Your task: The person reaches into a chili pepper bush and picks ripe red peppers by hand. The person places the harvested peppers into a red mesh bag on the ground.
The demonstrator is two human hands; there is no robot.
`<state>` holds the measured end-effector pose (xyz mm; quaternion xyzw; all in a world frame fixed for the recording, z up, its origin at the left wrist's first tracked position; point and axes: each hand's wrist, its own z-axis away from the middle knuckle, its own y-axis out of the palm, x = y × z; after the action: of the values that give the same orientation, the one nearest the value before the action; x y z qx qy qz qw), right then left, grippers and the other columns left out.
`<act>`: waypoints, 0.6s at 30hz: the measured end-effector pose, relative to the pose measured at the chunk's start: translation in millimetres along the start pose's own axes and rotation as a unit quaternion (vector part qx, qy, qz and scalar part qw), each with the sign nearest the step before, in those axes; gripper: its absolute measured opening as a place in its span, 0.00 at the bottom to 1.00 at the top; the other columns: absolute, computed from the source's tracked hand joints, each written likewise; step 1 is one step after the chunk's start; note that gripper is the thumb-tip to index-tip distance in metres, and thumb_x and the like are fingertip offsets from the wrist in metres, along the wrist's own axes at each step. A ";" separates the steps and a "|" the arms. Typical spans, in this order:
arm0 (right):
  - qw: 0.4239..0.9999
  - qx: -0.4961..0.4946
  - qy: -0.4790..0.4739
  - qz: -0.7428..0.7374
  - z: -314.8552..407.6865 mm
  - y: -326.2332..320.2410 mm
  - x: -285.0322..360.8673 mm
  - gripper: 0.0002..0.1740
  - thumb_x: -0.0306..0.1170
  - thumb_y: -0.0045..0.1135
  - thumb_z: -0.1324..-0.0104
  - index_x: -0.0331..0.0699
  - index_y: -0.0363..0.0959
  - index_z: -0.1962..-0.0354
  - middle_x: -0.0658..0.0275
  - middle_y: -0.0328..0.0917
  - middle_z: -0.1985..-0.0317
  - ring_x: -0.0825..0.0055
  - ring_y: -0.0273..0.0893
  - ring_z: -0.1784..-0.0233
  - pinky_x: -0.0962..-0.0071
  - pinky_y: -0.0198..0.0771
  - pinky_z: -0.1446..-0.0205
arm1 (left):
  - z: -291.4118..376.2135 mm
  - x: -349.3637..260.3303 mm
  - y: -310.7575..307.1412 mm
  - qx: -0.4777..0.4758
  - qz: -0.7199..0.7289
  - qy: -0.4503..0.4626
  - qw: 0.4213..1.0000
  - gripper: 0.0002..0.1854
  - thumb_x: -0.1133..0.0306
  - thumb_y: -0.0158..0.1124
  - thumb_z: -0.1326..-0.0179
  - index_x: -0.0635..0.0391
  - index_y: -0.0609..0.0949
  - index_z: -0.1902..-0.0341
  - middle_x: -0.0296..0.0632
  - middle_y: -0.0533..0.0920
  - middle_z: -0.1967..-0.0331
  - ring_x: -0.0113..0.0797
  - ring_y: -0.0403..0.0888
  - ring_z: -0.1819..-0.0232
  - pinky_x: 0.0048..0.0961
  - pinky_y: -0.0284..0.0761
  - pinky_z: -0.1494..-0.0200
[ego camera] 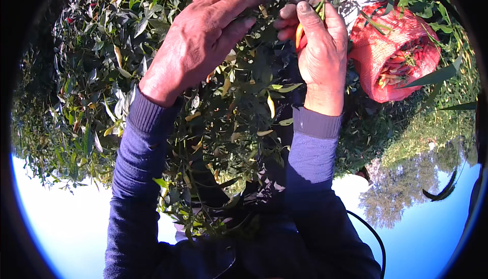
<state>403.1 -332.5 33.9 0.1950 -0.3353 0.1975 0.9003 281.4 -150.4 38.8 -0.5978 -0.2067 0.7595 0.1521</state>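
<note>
My right hand (320,46) is curled round red-orange chili peppers (299,36), whose green stems stick up between thumb and forefinger. My left hand (213,31) reaches over the pepper plants with its fingers bent and the thumb below them; leaves and shade hide the fingertips, so whether it grips anything cannot be told. Between and below the hands hang pale yellow chili peppers (271,106) among green leaves. To the right of my right hand lies a red mesh sack (370,61), its mouth open, with red and orange peppers (394,69) inside.
Dense pepper plants (91,50) fill the left side and the middle. Long grass blades (438,76) cross the sack's mouth. A dark cable (375,233) curves beside my right sleeve. Trees (396,191) and sky show at the lower right.
</note>
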 end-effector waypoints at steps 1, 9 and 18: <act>1.000 0.017 0.011 0.008 -8.3 2.5 -3.3 0.14 0.34 0.56 0.22 0.31 0.77 0.47 0.58 0.85 0.58 0.73 0.84 0.62 0.76 0.77 0.63 | -6.7 18.6 21.3 0.030 -0.044 -0.005 0.999 0.24 0.61 0.67 0.33 0.56 0.79 0.36 0.45 0.81 0.38 0.49 0.77 0.34 0.43 0.74 0.33; 0.902 0.065 0.002 0.427 -21.1 -22.2 -41.0 0.13 0.27 0.50 0.27 0.36 0.83 0.52 0.67 0.84 0.71 0.84 0.74 0.72 0.76 0.72 0.65 | 90.3 41.6 62.7 0.178 -0.235 -0.257 0.921 0.31 0.62 0.76 0.52 0.45 0.83 0.39 0.37 0.72 0.26 0.52 0.64 0.22 0.50 0.66 0.26; 0.953 0.146 -0.044 0.260 -65.0 -26.5 -126.5 0.15 0.25 0.54 0.30 0.27 0.79 0.48 0.49 0.85 0.53 0.66 0.86 0.49 0.71 0.81 0.44 | 138.9 43.7 97.3 0.061 -0.128 -0.306 0.942 0.26 0.67 0.74 0.51 0.51 0.85 0.44 0.44 0.68 0.23 0.62 0.62 0.23 0.52 0.68 0.27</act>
<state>362.0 -352.0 -103.4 0.2388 -0.3816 0.4629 0.7636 137.6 -232.3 -18.6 -0.2949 -0.2716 0.8909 0.2135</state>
